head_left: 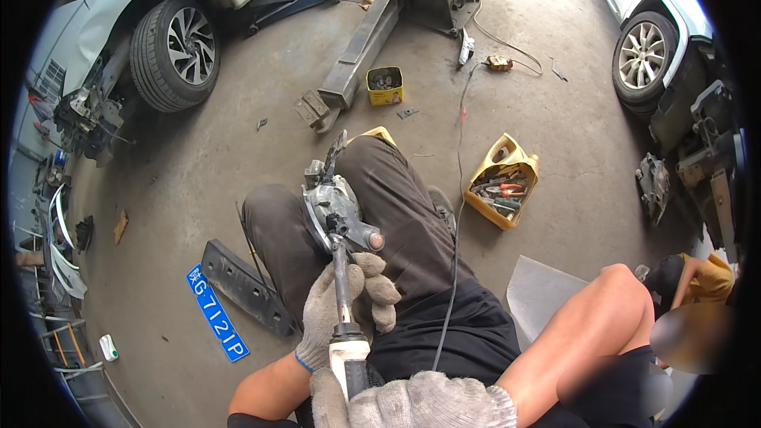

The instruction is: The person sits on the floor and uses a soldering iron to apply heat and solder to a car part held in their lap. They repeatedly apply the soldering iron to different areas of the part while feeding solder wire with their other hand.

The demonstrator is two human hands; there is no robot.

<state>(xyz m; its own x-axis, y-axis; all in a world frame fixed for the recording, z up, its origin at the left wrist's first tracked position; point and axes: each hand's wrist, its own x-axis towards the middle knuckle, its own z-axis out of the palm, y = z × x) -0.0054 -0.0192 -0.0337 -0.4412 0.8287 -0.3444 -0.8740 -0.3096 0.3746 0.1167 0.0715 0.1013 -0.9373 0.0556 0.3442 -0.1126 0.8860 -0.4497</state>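
A worker sitting on the concrete floor (238, 150) of a garage steadies a grey metal car part (337, 206) on a dark-trousered knee (396, 190), near the middle of the scene. The left hand (345, 305), in a grubby knit glove, is clenched around the shaft of a long tool (342, 301) whose tip meets the part; the right hand (432, 400), also gloved, is closed around the tool's white handle at the near edge. A thin cable (456, 230) trails across the lap toward the far side. To the left lie a blue number plate (216, 313) and a black bracket (242, 285). To the right, a cut-open yellow jug (503, 182) holds hand tools; farther off stands a small yellow tin (385, 85) beside the arm of a vehicle lift (361, 51). A white car (166, 0) with its front stripped sits at far left, another white car (650, 8) at far right. A second person's bare knee (610, 309) shows near right.
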